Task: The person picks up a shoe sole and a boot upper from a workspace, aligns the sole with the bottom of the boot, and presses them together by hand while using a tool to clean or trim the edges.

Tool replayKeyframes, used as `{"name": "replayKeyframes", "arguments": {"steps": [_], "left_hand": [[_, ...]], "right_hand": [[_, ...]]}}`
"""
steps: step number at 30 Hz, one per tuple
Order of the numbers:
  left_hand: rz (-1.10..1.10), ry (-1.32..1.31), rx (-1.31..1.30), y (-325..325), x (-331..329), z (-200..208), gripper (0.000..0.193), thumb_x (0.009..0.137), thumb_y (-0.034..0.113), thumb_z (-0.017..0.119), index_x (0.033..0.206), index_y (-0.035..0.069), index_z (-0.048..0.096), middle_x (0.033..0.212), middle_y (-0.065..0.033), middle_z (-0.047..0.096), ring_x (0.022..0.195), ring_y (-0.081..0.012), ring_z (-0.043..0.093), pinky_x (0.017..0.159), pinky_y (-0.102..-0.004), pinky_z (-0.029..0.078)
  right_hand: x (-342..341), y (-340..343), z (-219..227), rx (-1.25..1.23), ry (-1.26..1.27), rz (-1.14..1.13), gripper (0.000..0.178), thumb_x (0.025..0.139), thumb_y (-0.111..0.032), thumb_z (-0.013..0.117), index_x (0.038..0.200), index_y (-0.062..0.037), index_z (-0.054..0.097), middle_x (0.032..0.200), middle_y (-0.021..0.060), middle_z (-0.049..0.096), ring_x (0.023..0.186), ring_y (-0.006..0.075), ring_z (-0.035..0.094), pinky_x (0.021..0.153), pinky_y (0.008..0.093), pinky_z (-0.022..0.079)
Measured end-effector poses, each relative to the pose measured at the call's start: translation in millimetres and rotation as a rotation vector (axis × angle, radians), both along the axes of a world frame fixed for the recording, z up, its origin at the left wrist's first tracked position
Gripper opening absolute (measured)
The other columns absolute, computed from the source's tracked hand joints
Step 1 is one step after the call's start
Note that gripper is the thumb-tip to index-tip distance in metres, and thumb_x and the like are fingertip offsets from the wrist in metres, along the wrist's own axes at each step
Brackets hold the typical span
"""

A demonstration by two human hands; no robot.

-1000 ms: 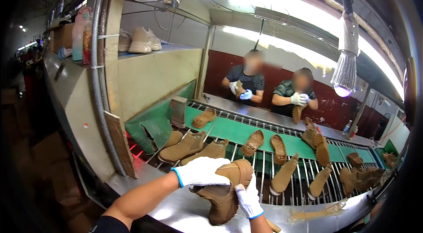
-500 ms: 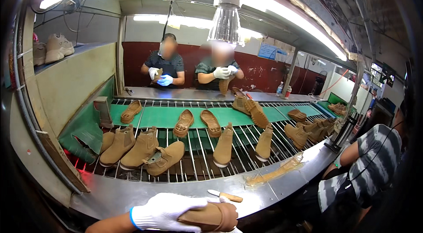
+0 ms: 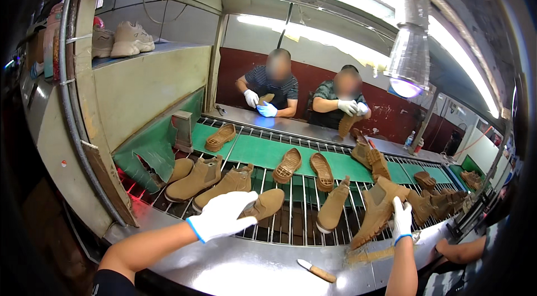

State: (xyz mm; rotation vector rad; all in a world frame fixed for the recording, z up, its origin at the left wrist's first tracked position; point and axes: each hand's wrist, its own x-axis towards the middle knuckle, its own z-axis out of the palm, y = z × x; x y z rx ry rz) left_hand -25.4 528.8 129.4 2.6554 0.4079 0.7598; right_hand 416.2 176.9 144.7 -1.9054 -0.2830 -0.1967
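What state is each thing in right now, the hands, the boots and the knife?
left hand: gloved, palm down on a tan boot
right hand: gloved, gripping a tilted tan boot
knife: lying flat on the metal bench, untouched
soles: lying flat on the conveyor

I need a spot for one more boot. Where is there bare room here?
Free: the steel ledge between the left hand and the knife; the green belt between two soles. Crowded: the rollers around the right hand, packed with tan boots.
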Motion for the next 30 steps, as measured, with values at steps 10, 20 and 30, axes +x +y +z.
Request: {"name": "replayKeyframes", "arguments": {"steps": [10, 20, 30], "left_hand": [[0.006, 0.388, 0.412, 126.8, 228.3, -50.2, 0.041, 0.08, 0.024, 0.078, 0.115, 0.005, 0.066, 0.108, -0.0178, 0.068, 0.104, -0.0378, 0.066, 0.087, -0.0529, 0.054], [0.094, 0.486, 0.481, 201.2, 366.6, -192.2, 0.019, 0.083, 0.019, 0.073, 0.097, 0.006, 0.077, 0.105, -0.0175, 0.071, 0.106, -0.0367, 0.063, 0.085, -0.0499, 0.051], [0.012, -0.011, -0.694, 137.8, 313.4, -46.5, 0.028, 0.097, 0.032, 0.072, 0.102, 0.004, 0.069, 0.104, -0.0122, 0.071, 0.099, -0.0287, 0.068, 0.086, -0.0429, 0.054]], "right_hand": [[14.0, 276.1, -73.0, -0.788, -0.745, 0.57, 0.059, 0.081, -0.028, 0.079, 0.132, -0.0037, 0.062, 0.122, 0.0207, 0.068, 0.113, 0.0403, 0.067, 0.102, 0.0507, 0.055], [137.5, 348.0, -216.0, -1.209, -0.725, 0.291, 0.019, 0.094, -0.018, 0.058, 0.091, -0.0103, 0.075, 0.092, 0.0146, 0.074, 0.095, 0.0368, 0.068, 0.088, 0.0548, 0.048], [84.2, 312.6, -147.4, -0.637, -0.639, 0.542, 0.015, 0.094, -0.024, 0.069, 0.101, -0.0104, 0.069, 0.093, 0.0163, 0.072, 0.093, 0.0392, 0.07, 0.082, 0.0526, 0.056]]}}
